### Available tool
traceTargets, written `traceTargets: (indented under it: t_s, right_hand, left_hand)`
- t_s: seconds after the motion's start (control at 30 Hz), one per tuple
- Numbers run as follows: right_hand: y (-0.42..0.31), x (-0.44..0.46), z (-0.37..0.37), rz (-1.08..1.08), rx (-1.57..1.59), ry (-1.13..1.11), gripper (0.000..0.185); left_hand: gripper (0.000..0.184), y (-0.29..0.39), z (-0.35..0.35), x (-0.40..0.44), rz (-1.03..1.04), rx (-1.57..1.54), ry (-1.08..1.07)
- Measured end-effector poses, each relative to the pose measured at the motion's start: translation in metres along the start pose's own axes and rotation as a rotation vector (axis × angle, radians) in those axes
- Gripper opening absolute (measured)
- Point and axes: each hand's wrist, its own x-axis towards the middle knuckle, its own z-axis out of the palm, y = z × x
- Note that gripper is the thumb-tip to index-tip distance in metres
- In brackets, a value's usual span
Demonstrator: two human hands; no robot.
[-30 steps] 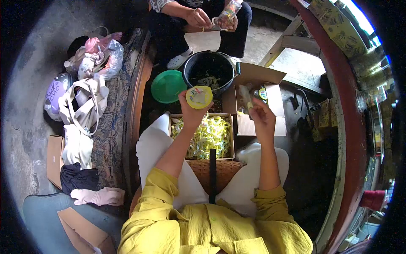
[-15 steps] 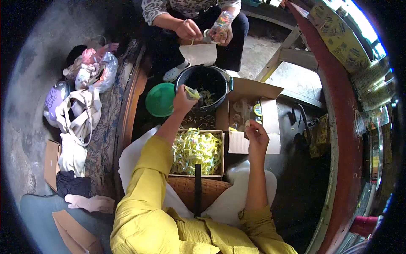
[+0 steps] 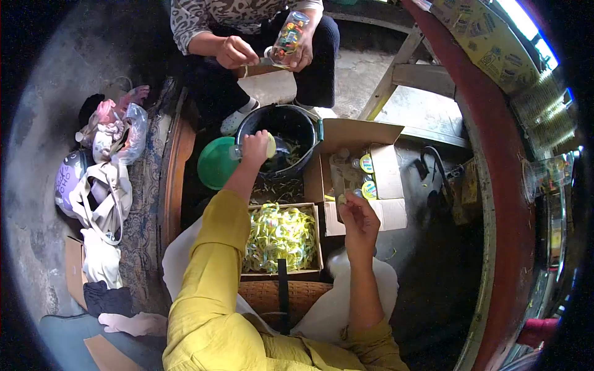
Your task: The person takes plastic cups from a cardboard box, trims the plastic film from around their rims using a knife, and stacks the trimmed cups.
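Note:
My left hand [image 3: 254, 147] is wrapped round a clear plastic bottle [image 3: 235, 152] with a yellow part [image 3: 271, 146] showing on its right side. It holds the bottle sideways over the near rim of a black bucket [image 3: 314, 154], which has yellowish scraps inside. At the near left edge of an open cardboard box [image 3: 391, 213], my right hand [image 3: 360, 221] pinches a small pale piece [image 3: 342, 199], too small to name. Below and between my hands, a shallow box [image 3: 320, 247] is filled with curled yellow-green strips [image 3: 279, 235].
Opposite me, a person's hands [image 3: 234, 52] hold a clear bottle with colourful print [image 3: 289, 40] and a thin strip. A green lid [image 3: 213, 164] lies left of the bucket. Yellow-topped containers [image 3: 367, 164] stand in the cardboard box. Bags [image 3: 105, 185] lie far left; a wooden frame [image 3: 396, 80] stands right.
The camera view has shifted, so the surroundings sit further left and lower. My left hand has turned, laying the bottle sideways. More yellow-topped containers show in the cardboard box.

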Motion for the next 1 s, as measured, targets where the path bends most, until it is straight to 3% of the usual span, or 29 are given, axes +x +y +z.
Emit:
traceTargets:
  t_s: [0.17,0.4,0.5,0.6,0.77,0.97,1.0]
  right_hand:
    - [-0.001,-0.001,0.001,0.005,-0.016,0.013,0.023]
    - [-0.002,0.002,0.005,-0.005,0.076,0.105,0.030]
    - [0.000,0.001,0.005,-0.006,0.096,0.117,0.032]
    - [-0.003,0.000,0.008,0.017,0.151,0.108,0.032]
    - [-0.003,-0.002,0.013,0.032,0.143,0.090,0.032]
    - [-0.005,-0.001,0.019,0.007,0.173,0.061,0.029]
    - [-0.006,0.001,0.020,0.012,0.145,0.063,0.029]
  left_hand:
    - [0.023,0.016,0.001,0.007,0.060,0.152,-0.032]
    - [0.015,0.021,0.000,0.007,0.076,0.209,-0.086]
    - [0.039,0.019,0.001,0.007,0.089,0.148,-0.059]
    - [0.007,0.020,-0.006,0.004,0.115,0.212,0.059]
    - [0.035,0.017,-0.025,0.006,0.092,0.161,-0.038]
    - [0.027,0.014,-0.006,0.002,0.027,0.107,0.231]
    - [0.033,0.015,0.009,0.004,-0.069,0.092,-0.036]
